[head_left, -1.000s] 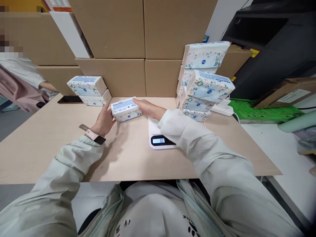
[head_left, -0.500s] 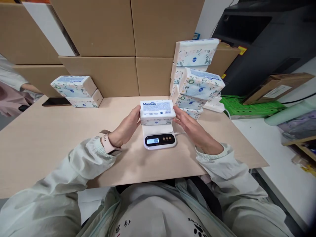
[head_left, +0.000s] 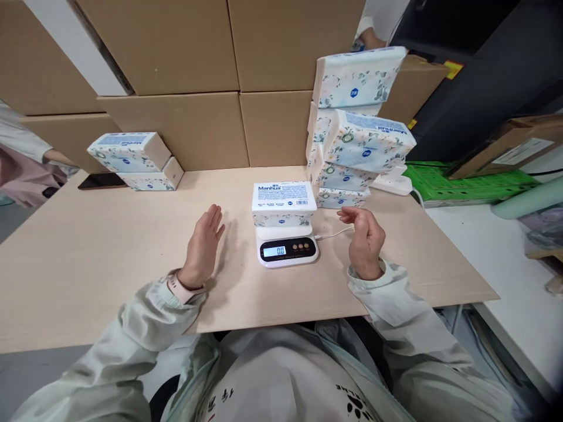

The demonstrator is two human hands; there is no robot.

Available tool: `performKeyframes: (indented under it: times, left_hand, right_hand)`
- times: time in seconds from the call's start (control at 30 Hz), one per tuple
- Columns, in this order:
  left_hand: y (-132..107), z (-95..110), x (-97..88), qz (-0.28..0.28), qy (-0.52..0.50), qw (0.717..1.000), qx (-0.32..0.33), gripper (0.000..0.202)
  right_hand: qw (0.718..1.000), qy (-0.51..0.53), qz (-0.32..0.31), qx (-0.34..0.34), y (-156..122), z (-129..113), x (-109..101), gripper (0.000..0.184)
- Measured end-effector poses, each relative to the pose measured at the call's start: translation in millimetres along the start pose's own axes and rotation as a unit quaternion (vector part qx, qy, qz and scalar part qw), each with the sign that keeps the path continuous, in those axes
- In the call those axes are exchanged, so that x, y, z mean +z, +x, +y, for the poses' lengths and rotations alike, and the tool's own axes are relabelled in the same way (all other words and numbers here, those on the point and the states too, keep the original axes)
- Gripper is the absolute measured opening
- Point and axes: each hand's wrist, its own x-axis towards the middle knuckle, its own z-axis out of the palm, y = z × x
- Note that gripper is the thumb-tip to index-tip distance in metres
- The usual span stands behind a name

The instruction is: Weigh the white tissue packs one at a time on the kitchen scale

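A white tissue pack [head_left: 284,202] marked "Manhua" rests on the white digital scale [head_left: 288,252], whose lit display reads 0.0. To the left of the scale, my left hand [head_left: 203,246] is raised over the table with fingers stretched out, touching nothing. My right hand [head_left: 366,240] is apart from the pack on the other side, empty, its fingers loosely bent and spread. Just beyond that hand stands a stack of tissue packs [head_left: 367,143], some set at an angle. Two more tissue packs [head_left: 129,151] lie one on the other at the back left.
Cardboard boxes [head_left: 176,129] form a wall along the table's back edge. A black phone [head_left: 102,181] lies by the left packs. A white cable [head_left: 336,234] runs from the scale toward the right. Other people's hands show at the far left and top right. A green crate [head_left: 470,184] is at right.
Both hands have let go of the tissue pack and drawn apart, left and right. The pack now sits on the scale. A person's hand has appeared behind the boxes at top right.
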Motion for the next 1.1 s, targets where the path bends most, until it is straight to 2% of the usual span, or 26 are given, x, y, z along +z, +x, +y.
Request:
performKeyframes:
  times: [0.1, 0.2, 0.53, 1.1]
  left_hand:
    - [-4, -11, -11.6, -0.004, -0.021, 1.0, 0.0, 0.063]
    - [-4, -11, -16.3, -0.02, -0.033, 0.999, -0.018, 0.063]
    - [-9, -8, -9.8, -0.041, -0.026, 0.998, -0.051, 0.066]
    - [-8, -12, -12.5, -0.05, -0.027, 0.997, -0.048, 0.068]
  right_hand:
    - [1.0, 0.007, -0.005, -0.024, -4, 6, 2, 0.041]
    - [1.0, 0.014, 0.005, -0.026, -3, 5, 3, 0.041]
    - [0.999, -0.005, 0.031, -0.005, -1, 5, -1, 0.047]
    - [0.999, 0.002, 0.033, -0.011, -2, 2, -3, 0.048]
